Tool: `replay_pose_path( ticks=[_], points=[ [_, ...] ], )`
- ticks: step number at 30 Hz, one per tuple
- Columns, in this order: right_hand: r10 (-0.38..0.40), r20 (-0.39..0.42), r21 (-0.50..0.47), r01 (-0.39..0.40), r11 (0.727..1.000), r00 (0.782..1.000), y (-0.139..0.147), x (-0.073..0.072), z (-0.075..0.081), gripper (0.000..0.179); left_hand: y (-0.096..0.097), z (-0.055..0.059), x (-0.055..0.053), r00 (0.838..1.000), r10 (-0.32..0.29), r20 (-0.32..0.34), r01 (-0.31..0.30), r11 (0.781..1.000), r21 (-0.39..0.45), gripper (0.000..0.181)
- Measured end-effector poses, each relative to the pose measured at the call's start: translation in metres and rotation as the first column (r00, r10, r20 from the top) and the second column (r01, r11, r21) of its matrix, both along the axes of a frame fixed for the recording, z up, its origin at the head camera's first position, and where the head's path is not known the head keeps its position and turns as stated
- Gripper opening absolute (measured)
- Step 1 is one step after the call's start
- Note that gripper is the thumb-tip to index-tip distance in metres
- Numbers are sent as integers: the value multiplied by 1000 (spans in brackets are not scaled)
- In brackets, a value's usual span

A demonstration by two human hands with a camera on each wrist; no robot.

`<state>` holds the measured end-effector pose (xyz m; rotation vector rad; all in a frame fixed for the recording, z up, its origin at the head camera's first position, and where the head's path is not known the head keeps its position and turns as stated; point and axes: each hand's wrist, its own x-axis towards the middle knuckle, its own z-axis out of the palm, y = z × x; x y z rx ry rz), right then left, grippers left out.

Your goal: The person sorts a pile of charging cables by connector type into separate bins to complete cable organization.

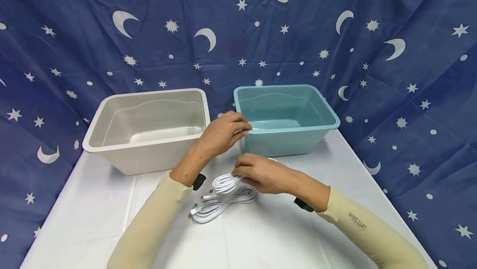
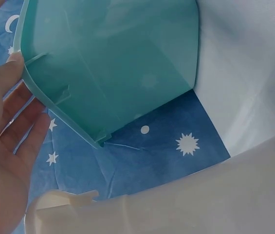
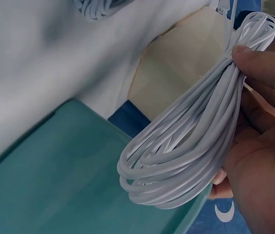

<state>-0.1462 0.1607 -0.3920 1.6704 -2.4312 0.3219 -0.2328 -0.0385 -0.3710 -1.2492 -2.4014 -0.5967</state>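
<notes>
At the near left corner of the teal bin (image 1: pixel 287 142), my left hand (image 1: pixel 225 132) grips the rim. In the left wrist view its thumb lies against the rim's outer side, and the other fingers reach past the edge. My right hand (image 1: pixel 262 174) pinches a coiled white cable (image 3: pixel 191 146) between thumb and fingers, in front of that bin. Its long loops fan out from the pinched tie in the right wrist view. Below it on the table lies another coiled white cable (image 1: pixel 212 213), with a plug at its left end.
A beige bin (image 1: pixel 149 153) stands to the left of the teal one, close to my left forearm. Both bins sit on a white tablecloth (image 1: pixel 272 240). Behind them hangs a blue curtain (image 1: pixel 223 20) with moons and stars.
</notes>
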Motion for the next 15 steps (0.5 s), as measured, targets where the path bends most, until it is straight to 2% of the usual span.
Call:
replay_pose_path(
  ticks=[9,15],
  points=[
    [32,-11,-21,-32,999,999,7,2,11,26,0,1,1,1000,2,16,-1,1000,-12,19],
    [49,-19,-32,-49,998,999,15,0,24,27,1,2,-2,1000,4,-17,-4,1000,-5,18]
  ],
)
